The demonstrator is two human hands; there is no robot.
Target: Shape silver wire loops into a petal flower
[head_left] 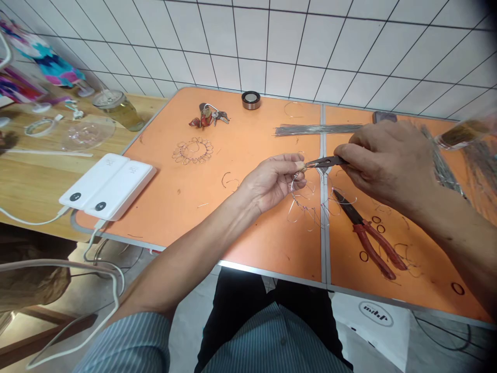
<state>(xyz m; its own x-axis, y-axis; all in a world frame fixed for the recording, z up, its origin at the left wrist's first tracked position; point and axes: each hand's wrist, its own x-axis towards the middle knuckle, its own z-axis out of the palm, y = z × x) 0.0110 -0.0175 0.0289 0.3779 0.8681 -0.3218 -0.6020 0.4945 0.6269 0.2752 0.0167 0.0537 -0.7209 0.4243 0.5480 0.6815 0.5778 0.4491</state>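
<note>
Between thumb and fingers, my left hand point(277, 178) pinches a ring of looped thin wire point(306, 210), which hangs down over the table seam. My right hand point(388, 153) is closed around dark pliers point(325, 162), whose handles are mostly hidden in the palm. The jaws of these pliers meet the wire right at my left fingertips. Below my right hand lies a second pair of pliers with red handles point(375, 241), its dark jaws pointing up and left. A finished-looking ring of wire loops point(193, 151) rests flat on the left half of the table.
A bundle of straight wires point(318, 129) lies across the seam of the orange table point(248, 243). Behind are a round black-rimmed tin point(250, 100) and keys point(209, 115). White power banks point(111, 186) sit at the left edge, cables attached. A glass point(466, 132) stands right; a lidded jar point(118, 110) stands left.
</note>
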